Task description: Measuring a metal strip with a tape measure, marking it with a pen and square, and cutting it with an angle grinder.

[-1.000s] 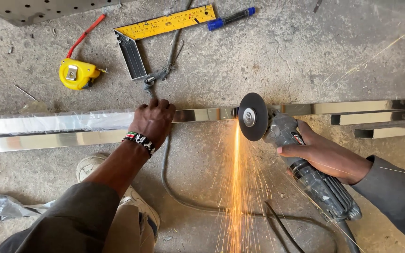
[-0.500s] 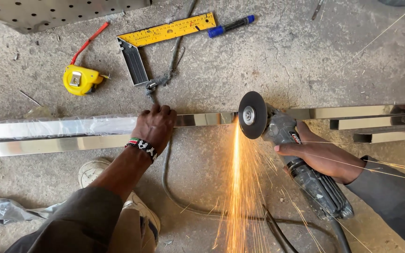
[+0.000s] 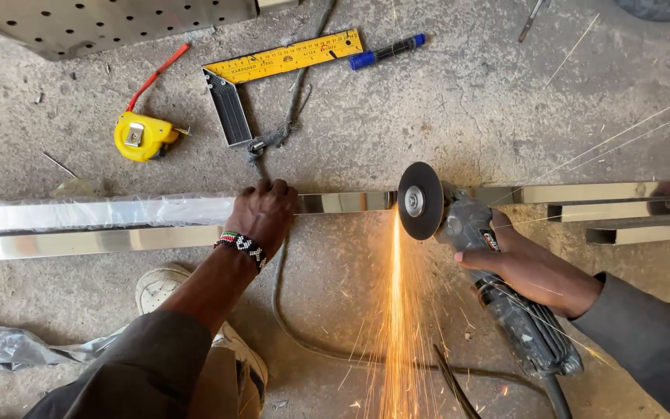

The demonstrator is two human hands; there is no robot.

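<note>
The left hand (image 3: 267,213) lies pressed flat on the long shiny square steel tube (image 3: 343,202), fingers spread over its top, pinning it to the rough concrete floor (image 3: 467,101); a beaded band circles that wrist. Just to its right, the right hand (image 3: 525,264) is clenched round the body of the grey corded angle grinder (image 3: 498,287), whose dark round disc (image 3: 420,200) bites into the tube, throwing orange sparks (image 3: 395,310) down toward the person. Beyond the left hand lie a yellow-bladed try square (image 3: 273,66), a yellow tape measure (image 3: 143,136) and a blue-capped marker pen (image 3: 387,51). Right of the grinder, more polished steel lengths (image 3: 630,221) lie side by side
</note>
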